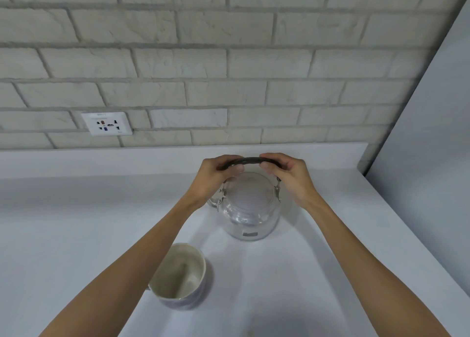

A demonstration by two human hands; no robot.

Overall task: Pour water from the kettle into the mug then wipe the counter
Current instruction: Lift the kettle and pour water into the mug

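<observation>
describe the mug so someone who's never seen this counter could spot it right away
Start at the white counter below the pale brick wall, then find the clear glass kettle both hands are gripping by its dark handle. The mug stands nearer the camera, to the kettle's left, partly behind the left forearm. Unlike the see-through kettle, it is opaque, cream inside, open-topped and looks empty.

Both bare forearms reach forward from the lower corners and converge toward the middle. The left hand (216, 175) and right hand (288, 175) sit level, near each other, palms down, fingers curled closed over a handle (250, 160), thumbs tucked underneath.
</observation>
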